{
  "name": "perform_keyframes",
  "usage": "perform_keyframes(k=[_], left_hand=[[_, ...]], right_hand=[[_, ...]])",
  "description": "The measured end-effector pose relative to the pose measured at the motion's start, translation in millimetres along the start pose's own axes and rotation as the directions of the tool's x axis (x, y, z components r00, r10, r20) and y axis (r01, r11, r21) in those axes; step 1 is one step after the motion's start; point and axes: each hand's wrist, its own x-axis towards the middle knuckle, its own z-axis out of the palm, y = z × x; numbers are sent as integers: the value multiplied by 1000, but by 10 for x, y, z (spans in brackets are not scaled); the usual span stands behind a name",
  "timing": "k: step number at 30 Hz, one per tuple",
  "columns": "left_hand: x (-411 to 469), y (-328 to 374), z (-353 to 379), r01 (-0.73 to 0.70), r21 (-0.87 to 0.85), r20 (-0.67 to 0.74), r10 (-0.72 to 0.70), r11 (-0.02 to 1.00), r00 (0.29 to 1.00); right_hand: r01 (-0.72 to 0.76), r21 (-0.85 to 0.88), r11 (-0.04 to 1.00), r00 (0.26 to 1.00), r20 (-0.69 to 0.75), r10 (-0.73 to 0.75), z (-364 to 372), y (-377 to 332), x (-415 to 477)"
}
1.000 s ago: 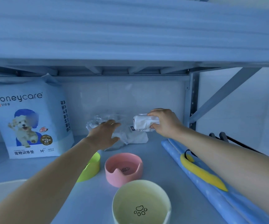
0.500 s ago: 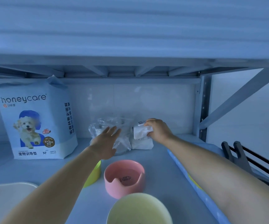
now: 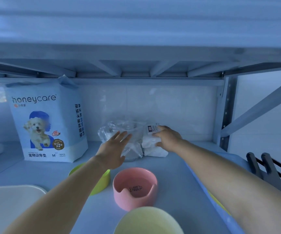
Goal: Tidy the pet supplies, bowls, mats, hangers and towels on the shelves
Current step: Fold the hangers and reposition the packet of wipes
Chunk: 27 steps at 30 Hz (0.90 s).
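At the back of the shelf (image 3: 170, 168) lie two stacked white packets (image 3: 150, 146). My right hand (image 3: 167, 138) grips the upper one, fingers curled over its labelled end. Just left of them sits a clear plastic bag (image 3: 119, 130); my left hand (image 3: 114, 149) is stretched flat against its front, fingers straight. A pink bowl (image 3: 134, 187) with a fish mark stands nearer me, a lime green bowl (image 3: 101, 181) is partly hidden under my left forearm, and a pale yellow bowl (image 3: 148, 222) is at the bottom edge.
A tall honeycare pad pack (image 3: 48, 125) stands at the back left. A white tray (image 3: 9, 205) lies at the lower left. A blue rolled mat (image 3: 204, 183) runs along the right under my right arm, with dark hangers (image 3: 263, 166) beyond it. The upper shelf hangs low overhead.
My right hand has brought the white packet down onto the other white packet at the back. My left hand opened flat and shifted right against the clear bag. The camera moved closer.
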Motion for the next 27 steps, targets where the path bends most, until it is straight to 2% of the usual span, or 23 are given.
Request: perform_keyframes(k=[3,6,10,17,21,24,27], left_hand=[[-1,2,42,3,-6,-19,-3,1000,1000],[-8,31,96,15,-10,-38,-16,1000,999],[-18,62,169,24,-10,-80,-24,1000,997],[35,10,131,19,-44,-79,-23,999,997],[24,46,126,22,-38,-47,-24,999,999],[-40,29,76,-12,-50,-33,10,999,999],[-161,-44,-19,-39,-134,-65,30,990,997]], right_hand=[[94,-165,982,984,-134,-117,-6,-110,-91],[130,-264,956,988,-41,-146,92,-224,-190],[19,-180,984,999,46,-11,148,-313,-232],[-63,-138,988,985,152,84,166,-347,-126],[3,-173,985,959,279,46,171,-270,-102],[21,-93,995,957,291,7,94,-234,-114],[33,44,999,969,243,-43,12,-232,-128]])
